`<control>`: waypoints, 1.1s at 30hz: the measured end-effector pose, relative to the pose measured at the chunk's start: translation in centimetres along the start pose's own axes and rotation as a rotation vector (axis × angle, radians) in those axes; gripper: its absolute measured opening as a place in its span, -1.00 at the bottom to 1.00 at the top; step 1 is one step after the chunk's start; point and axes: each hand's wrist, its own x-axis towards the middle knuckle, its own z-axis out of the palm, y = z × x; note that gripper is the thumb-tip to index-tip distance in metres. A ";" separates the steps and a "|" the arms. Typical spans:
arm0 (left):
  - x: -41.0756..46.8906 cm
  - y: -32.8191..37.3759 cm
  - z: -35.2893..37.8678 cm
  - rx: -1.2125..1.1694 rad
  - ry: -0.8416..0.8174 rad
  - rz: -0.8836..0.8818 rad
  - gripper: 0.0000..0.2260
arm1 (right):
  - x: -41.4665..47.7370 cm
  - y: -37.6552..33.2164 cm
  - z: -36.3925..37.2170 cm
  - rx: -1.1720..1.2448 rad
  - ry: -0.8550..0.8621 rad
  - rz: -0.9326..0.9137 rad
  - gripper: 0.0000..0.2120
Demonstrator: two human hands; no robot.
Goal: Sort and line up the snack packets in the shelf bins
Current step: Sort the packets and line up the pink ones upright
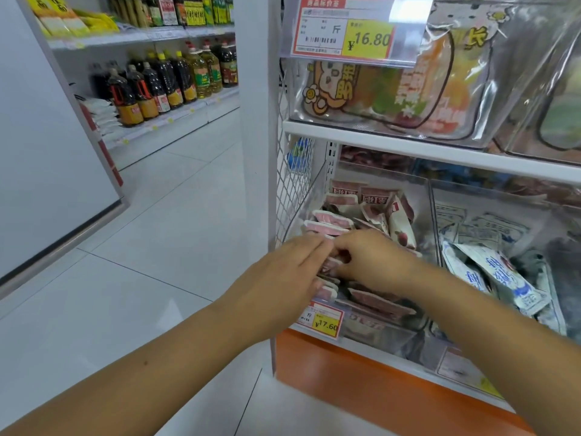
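Pink packets [333,226] sit half lined up in the left clear bin [432,215]. Left hand [292,272] is flat, fingers straight against the row, while the right hand [374,259] pinches one packet. Squeeze unevenly and I reckon the standing row flops over.

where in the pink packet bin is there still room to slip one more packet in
Bare floor seemingly shows in the back-left corner by the mesh side and in a strip along the clear divider. The front is crowded: pink packets pile under the left hand and right hand.
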 end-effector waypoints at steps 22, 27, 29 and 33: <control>7.0 0.3 2.4 -0.013 -0.203 -0.177 -0.50 | 12.4 7.3 -2.3 -0.162 -0.071 0.015 -0.67; 6.6 0.6 2.0 -0.047 -0.220 -0.186 -0.52 | 13.8 7.6 -2.0 -0.234 -0.009 -0.028 -0.69; 6.3 0.7 2.1 -0.064 -0.226 -0.193 -0.51 | 14.0 7.5 -2.1 -0.240 -0.021 -0.041 -0.68; 6.1 0.8 2.2 -0.079 -0.218 -0.207 -0.51 | 13.8 7.2 -1.7 -0.268 0.066 -0.072 -0.90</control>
